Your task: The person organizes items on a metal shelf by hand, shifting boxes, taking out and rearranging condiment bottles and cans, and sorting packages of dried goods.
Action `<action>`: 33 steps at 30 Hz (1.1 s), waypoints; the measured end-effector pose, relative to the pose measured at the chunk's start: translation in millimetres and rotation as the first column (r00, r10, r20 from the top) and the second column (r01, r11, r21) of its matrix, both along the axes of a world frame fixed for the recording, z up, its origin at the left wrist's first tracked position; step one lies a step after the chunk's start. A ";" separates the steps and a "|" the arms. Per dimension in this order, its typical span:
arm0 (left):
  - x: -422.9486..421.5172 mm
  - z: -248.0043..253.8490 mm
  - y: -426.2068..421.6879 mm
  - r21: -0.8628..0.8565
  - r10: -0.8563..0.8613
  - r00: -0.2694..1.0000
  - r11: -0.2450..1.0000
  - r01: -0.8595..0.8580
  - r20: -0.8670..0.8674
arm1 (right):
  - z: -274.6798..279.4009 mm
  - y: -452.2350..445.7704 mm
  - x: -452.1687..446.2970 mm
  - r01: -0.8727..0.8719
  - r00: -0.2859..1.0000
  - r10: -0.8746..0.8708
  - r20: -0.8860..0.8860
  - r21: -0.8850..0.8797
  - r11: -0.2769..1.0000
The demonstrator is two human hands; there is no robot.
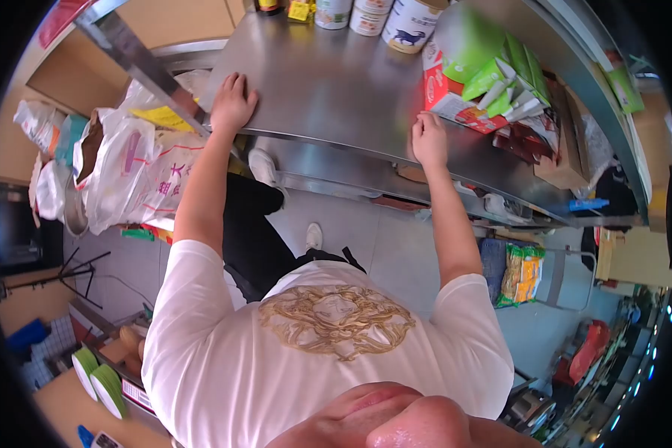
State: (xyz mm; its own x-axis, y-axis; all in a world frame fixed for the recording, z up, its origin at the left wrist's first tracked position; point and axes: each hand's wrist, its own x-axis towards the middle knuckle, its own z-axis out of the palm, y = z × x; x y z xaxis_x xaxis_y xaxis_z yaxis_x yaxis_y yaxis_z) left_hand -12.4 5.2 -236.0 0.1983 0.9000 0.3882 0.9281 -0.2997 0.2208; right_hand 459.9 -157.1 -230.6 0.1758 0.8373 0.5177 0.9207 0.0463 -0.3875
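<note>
My left hand [234,103] lies flat on the left end of a shiny steel table [328,97], thumb and fingers apart, holding nothing. Toward the table's right side, my right hand [429,140] rests at the front edge with its fingers curled in; nothing shows in it. Just beyond that hand sits a red and white box [444,93]. Green packets [489,67] are heaped on and beside the box, partly covering it. Between my hands the bare steel surface shows reflections.
Several white tins [411,26] and a small yellow pack [301,11] stand along the table's back. A steel post [138,60] rises at the left, near white plastic bags [138,168]. An open cardboard box [564,160] is at the right. A lower shelf [317,183] runs underneath.
</note>
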 end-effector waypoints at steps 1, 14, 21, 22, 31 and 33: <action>0.9 -0.3 -0.2 -0.003 0.003 1.000 1.000 -0.003 -0.001 | -2.5 0.1 1.7 0.001 1.000 -0.001 0.006 0.002 1.000; -2.6 5.2 -4.4 0.050 -0.060 0.996 0.997 0.057 0.062 | 6.0 -2.0 -7.0 0.033 0.999 -0.033 -0.019 0.000 0.999; 9.9 46.0 11.5 -0.081 0.061 0.997 0.995 -0.057 0.048 | 8.5 -2.3 -10.6 0.047 0.999 -0.047 0.026 0.007 0.999; 13.5 53.8 14.4 -0.126 0.100 0.995 0.987 -0.098 0.014 | 9.4 -2.3 -10.9 0.053 0.998 -0.053 0.022 0.003 0.999; 42.0 72.0 114.1 -0.057 -0.008 0.942 0.998 0.029 0.335 | 14.9 0.8 -15.7 0.061 0.998 -0.061 0.021 0.024 0.998; 53.2 79.8 143.6 -0.014 0.012 0.928 1.000 -0.007 0.373 | 17.1 0.4 -14.6 0.048 0.998 -0.049 0.041 0.022 0.999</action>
